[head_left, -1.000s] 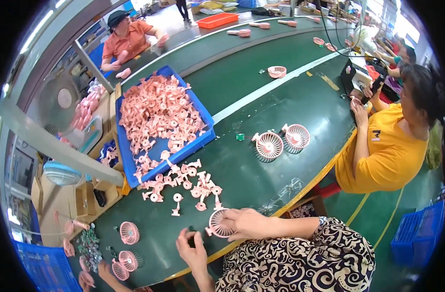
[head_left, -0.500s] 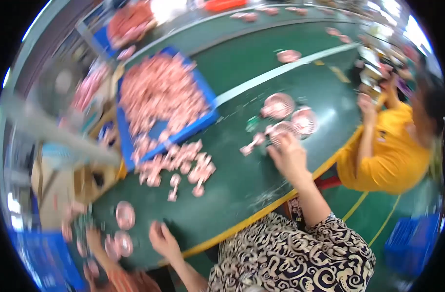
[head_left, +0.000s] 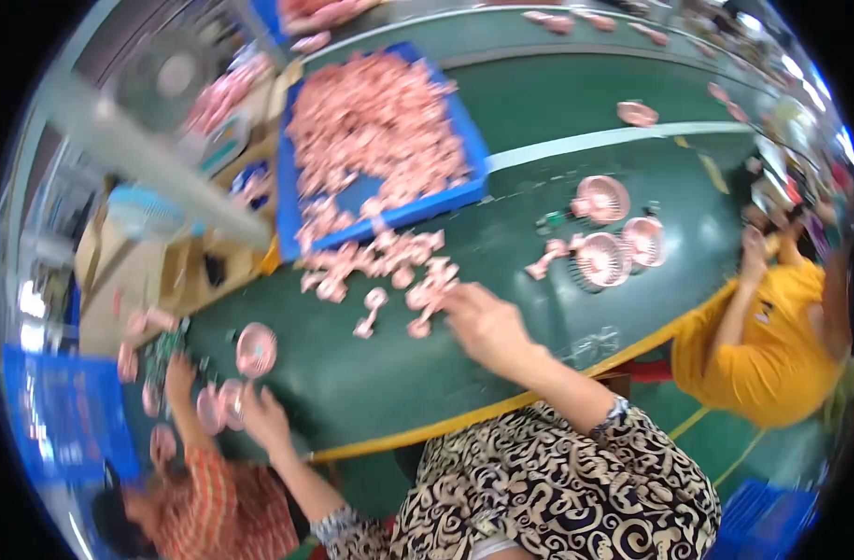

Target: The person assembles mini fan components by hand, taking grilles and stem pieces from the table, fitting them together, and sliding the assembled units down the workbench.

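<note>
My right hand (head_left: 490, 331) is over the middle of the green work surface, its fingertips pinched at the edge of a loose group of small pink plastic handle pieces (head_left: 432, 291). One such handle piece (head_left: 373, 312) lies apart, just left of that group. Lower left, my left hand (head_left: 266, 422) reaches with fingers apart to the rim of a pink round fan part (head_left: 232, 403); its fingertips are slightly blurred. Another round fan part (head_left: 256, 350) lies beyond it. To the right rest several ribbed pink fan heads (head_left: 602, 259), with a handle piece (head_left: 546, 259) beside them.
A blue tray (head_left: 478, 177) heaped with pink pieces stands at the back. A co-worker's hand (head_left: 179, 378) works among parts at far left. A person in yellow (head_left: 772, 327) sits at right. Cardboard boxes (head_left: 179, 280) and a grey post (head_left: 156, 159) flank the left side.
My right hand has left the fan heads and moved left to the loose handle pieces. My left hand has moved left to the round fan part. The view has shifted.
</note>
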The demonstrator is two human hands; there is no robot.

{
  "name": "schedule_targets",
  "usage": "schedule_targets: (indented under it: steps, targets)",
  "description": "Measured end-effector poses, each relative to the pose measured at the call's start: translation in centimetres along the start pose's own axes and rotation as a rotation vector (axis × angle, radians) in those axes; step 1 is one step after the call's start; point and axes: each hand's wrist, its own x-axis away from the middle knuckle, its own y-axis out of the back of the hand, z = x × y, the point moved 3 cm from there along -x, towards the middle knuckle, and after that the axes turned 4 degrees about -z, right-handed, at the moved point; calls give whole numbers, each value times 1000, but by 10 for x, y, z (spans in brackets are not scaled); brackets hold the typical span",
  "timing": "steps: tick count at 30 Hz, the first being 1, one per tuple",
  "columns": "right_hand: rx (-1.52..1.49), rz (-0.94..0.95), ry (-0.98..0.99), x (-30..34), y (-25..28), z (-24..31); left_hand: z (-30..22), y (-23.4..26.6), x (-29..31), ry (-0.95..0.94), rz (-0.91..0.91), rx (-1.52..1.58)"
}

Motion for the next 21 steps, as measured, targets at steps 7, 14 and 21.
schedule_targets:
  steps: [7, 14, 21]
  targets:
    - [115, 185, 295, -6, -34, 14, -16, 0, -18, -49, -154, -52]
    - [161, 361, 230, -13, -51, -2, -46, -10, -33, -140, 71, 92]
    - [-348, -145, 37, -21, -17, -10, -103, 9, 13, -62, 163, 291]
